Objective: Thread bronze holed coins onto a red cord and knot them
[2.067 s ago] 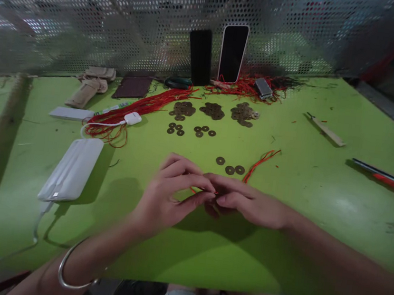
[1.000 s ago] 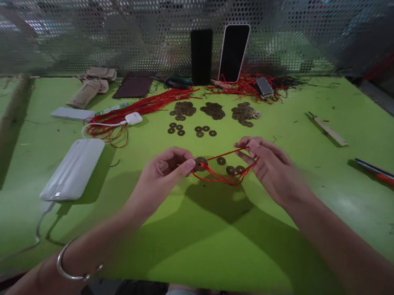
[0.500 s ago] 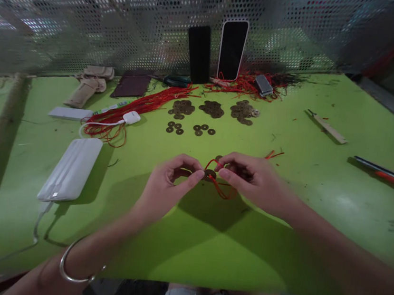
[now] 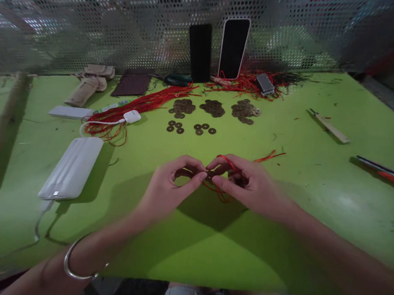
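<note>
My left hand [image 4: 174,180] pinches a dark round coin with a hole between thumb and forefinger, low over the green table [image 4: 176,255]. From the other side my right hand [image 4: 250,183] closes thumb and fingertips on the same coin [image 4: 210,174], which the fingers mostly cover. A red cord [image 4: 220,197] loops below the coin and passes over the right forefinger; its loose ends lie beyond the right hand. Small groups of loose holed coins [image 4: 205,126] lie ahead of the hands, with three larger piles [image 4: 212,108] behind them.
A bundle of red cords [image 4: 144,105] lies left of the piles. Two phones [image 4: 233,49] lean on the perforated metal screen [image 4: 126,24]. A white power bank [image 4: 74,168] with a cable lies at left. A slim wooden-handled tool [image 4: 330,128] lies at right, beyond a long dark-and-red object [image 4: 391,173].
My right hand has brought its fingertips left onto the coin beside my left fingers. The red cord, earlier pinched in the right fingertips, now runs over the right forefinger.
</note>
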The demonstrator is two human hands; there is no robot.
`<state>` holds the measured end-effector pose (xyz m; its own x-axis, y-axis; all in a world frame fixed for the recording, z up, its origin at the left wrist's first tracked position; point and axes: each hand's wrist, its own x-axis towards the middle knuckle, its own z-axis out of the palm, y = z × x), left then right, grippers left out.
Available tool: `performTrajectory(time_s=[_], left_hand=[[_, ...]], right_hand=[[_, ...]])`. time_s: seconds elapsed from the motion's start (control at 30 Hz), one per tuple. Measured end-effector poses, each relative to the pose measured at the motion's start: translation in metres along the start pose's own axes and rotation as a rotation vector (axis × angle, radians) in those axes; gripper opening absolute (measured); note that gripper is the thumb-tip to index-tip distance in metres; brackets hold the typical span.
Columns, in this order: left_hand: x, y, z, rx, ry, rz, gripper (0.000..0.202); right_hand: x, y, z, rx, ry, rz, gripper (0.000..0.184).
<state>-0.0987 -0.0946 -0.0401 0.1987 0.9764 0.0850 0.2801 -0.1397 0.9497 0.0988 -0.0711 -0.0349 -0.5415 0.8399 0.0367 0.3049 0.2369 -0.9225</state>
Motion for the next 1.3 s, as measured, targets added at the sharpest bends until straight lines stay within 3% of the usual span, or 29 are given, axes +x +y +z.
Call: performTrajectory(time_s=[0.27,0.67,0.93,1.03,1.1,1.17,1.23,1.3], left_hand=[[0.004,0.004,-0.002,-0.081,0.105,-0.056,0.013],[0.005,0.001,-0.004,-0.115,0.160,-0.071,0.016],[0.002,0.007,-0.002,-0.103,0.020,-0.137,0.017],[0.001,0.008,-0.002,-0.108,-0.013,-0.150,0.016],[0.001,0.007,-0.002,-0.098,0.000,-0.153,0.015],[0.002,0.008,-0.002,-0.094,0.010,-0.149,0.015],[0.002,0.008,-0.001,-0.097,0.002,-0.138,0.015],[0.002,0.007,0.000,-0.105,-0.011,-0.127,0.015]], right_hand=[[0.000,-0.001,-0.006,0.397,0.164,-0.084,0.025],[0.006,0.004,-0.012,0.691,0.377,0.048,0.021],[0.007,0.008,-0.020,0.489,0.530,-0.003,0.020],[0.007,0.007,-0.020,0.235,0.552,-0.036,0.011],[0.006,0.004,-0.017,-0.071,0.535,-0.144,0.029],[0.005,0.002,-0.013,-0.320,0.422,-0.297,0.046],[0.004,0.000,-0.008,-0.385,0.222,-0.372,0.049],[0.004,0.001,-0.002,-0.264,0.051,-0.323,0.046]])
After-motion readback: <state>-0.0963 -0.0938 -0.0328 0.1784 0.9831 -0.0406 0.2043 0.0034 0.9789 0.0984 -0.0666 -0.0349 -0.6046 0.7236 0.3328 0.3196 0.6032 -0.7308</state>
